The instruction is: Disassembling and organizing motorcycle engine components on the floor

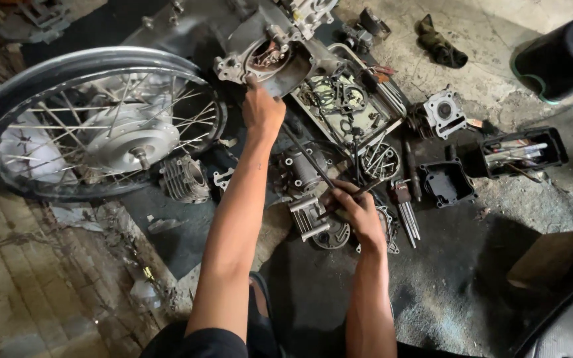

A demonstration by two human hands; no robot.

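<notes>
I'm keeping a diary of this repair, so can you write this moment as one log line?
left hand: pressing on engine case | right hand: gripping long rod | nearby: spoked wheel, parts tray

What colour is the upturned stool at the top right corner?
Black, with a green edge along its lower rim; the stool shows in the head view, standing on the concrete floor.

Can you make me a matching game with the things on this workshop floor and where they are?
Things:
1. spoked wheel
2. black stool
3. long rod
4. dark rag

Places:
A. top right corner
B. gripped by the right hand
C. far left, beside the engine case
D. top, left of the stool

Pairs: 1-C, 2-A, 3-B, 4-D
</notes>
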